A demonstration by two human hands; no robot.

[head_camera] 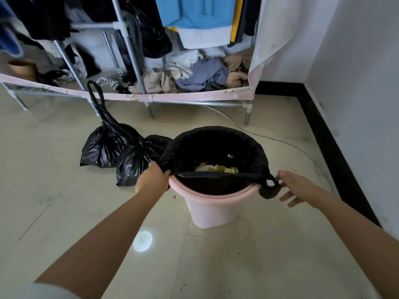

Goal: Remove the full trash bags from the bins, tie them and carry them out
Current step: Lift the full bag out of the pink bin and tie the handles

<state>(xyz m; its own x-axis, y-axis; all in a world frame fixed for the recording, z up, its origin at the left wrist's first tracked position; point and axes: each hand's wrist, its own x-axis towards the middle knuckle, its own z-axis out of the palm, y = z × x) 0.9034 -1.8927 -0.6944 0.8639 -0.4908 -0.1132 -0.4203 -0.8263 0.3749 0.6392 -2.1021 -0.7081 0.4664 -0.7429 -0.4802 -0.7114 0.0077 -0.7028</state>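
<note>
A black bin liner (216,145) lines a pink bin (210,209) on the tiled floor (64,212), its near edge lifted off the rim, yellow scraps inside. The left hand (152,176) grips the liner's edge; the right hand (294,187), fingers spread, touches its drawstring loop (271,183). Two tied black bags (121,151) sit just left.

I am seeing two bare forearms with nothing worn on the wrists or fingers. The left hand (153,177) and right hand (295,186) are showing no gloves. A pale grey-white sleeve (36,291) is covering my left upper arm.
</note>
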